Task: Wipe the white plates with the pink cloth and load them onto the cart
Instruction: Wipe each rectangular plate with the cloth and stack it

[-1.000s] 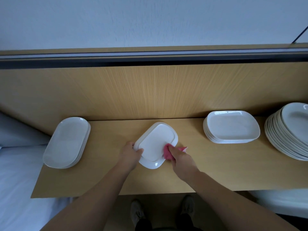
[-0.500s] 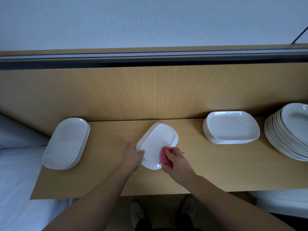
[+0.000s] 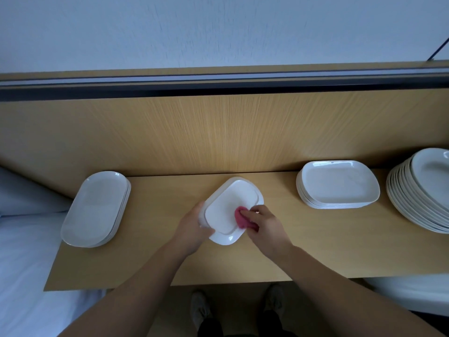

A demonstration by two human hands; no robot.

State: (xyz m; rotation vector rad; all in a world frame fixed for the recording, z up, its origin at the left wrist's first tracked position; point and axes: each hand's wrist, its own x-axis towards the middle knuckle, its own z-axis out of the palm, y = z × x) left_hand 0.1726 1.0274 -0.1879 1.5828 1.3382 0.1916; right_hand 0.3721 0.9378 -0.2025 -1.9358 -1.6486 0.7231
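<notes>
**A:** Far left?

**B:** White bedding (image 3: 24,263) at the frame edge, just beside the end of the wooden shelf (image 3: 315,246). On the shelf's left end, a stack of oval white plates (image 3: 94,210), lying flat, long axis slanting away towards the back.

**A:** Centre?

**B:** Left hand (image 3: 192,227), clasping the near-left rim of a single rounded-rectangular white plate (image 3: 226,207), thumb on the upward face, fingers hidden beneath. Plate over the middle of the shelf, turned diagonally, a raised ridge line running round its upward face. Cannot tell whether the near corner touches the wood.

**A:** And the cloth?

**B:** Pink cloth (image 3: 240,218), bunched into a wad, pressed on the right part of the plate's upward face. Grasped by the right hand (image 3: 264,227), fingers curled over the wad, knuckles up. Both forearms bare, entering from the bottom edge.

**A:** Right of the hands?

**B:** Well apart from the held plate, a stack of rounded-rectangular white plates (image 3: 337,186), flat, near the back of the shelf. Just beside it, at the right frame edge, a taller stack of round white plates (image 3: 422,190), cut off by the frame.

**A:** Behind and below?

**B:** Behind, a wood-grain back panel (image 3: 218,132) rising from the shelf, dark strip along its top, pale wall (image 3: 218,30) above. Below the shelf's front edge, two shoes (image 3: 201,310) on the floor, between the forearms.
</notes>
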